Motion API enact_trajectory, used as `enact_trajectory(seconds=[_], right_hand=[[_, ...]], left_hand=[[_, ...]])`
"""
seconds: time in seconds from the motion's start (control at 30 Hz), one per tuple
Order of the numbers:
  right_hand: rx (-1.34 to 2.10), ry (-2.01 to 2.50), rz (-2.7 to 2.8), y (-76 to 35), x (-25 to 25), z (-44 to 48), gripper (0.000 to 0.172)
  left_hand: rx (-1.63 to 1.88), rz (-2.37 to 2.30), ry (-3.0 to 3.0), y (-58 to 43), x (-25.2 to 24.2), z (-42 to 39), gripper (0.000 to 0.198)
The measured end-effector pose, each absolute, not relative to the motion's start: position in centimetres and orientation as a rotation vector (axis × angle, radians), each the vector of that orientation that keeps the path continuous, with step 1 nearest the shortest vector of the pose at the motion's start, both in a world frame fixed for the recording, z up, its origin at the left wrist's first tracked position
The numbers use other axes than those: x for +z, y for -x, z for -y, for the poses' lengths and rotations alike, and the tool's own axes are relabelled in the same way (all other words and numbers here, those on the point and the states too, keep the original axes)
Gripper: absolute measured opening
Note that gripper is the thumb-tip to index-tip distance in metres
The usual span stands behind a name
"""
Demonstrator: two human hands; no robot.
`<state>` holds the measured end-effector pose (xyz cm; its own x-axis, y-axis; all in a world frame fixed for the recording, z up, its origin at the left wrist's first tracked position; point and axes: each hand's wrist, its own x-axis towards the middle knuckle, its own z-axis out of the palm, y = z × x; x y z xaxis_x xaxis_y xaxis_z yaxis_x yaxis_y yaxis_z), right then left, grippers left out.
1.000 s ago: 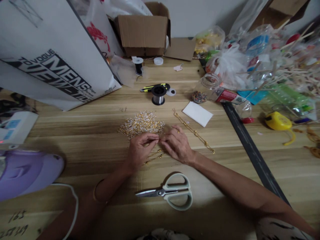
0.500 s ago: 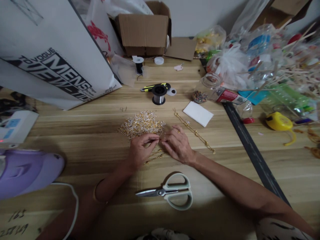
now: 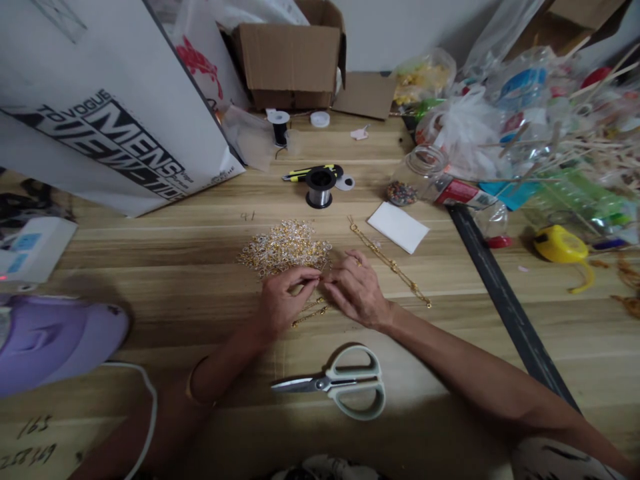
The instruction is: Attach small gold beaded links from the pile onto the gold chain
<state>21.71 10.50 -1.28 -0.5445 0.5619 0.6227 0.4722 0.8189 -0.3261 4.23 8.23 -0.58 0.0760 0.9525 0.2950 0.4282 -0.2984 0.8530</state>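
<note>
- Hardly anything has moved since the earlier frame: both hands keep their place, fingertips to fingertips, and the whole view has only shifted a touch.
- Left hand: thumb and forefinger drawn in, tips nearly together; something tiny may sit between them, too small for me to tell.
- Right hand: fingers curled down at the table, thumb and forefinger tips just beside the left's; hold hidden, can't tell.
- Key relation: short gold chain lies on the near side of the fingertips, beside the left hand and closer to it than to the right; long axis slants from near-left up to far-right, toward the right hand. Its left part passes close by the left hand, so contact is unclear.
- Heap of small gold and clear pieces: on the far side of the hands, mostly ahead of the left, its edge close to the knuckles.
- Long gold chain: right of the right hand, apart from it, running from far-left to near-right.
- Scissors: nearer the person, blades pointing left, no hand on them.
- Farther out on the table: folded white paper past the long chain, wire spool beyond the heap, jar of beads off to the right.
- Outer edges: yellow tape measure right, cardboard box at the back.
</note>
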Motion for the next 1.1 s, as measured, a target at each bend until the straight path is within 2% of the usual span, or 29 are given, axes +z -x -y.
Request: enact_trajectory(seconds=[0.73,1.1], right_hand=[[0.204,0.772,2.267,-21.64,-1.09,-10.50,0.005],[0.226,0.776,2.243,-21.68,-1.43,-10.65,0.004]], left_hand=[[1.187,-1.374,-1.901,-4.12,-1.30,-8.05,0.011],[1.186,-1.327,-1.681,-4.31,-0.56,-8.26,0.009]])
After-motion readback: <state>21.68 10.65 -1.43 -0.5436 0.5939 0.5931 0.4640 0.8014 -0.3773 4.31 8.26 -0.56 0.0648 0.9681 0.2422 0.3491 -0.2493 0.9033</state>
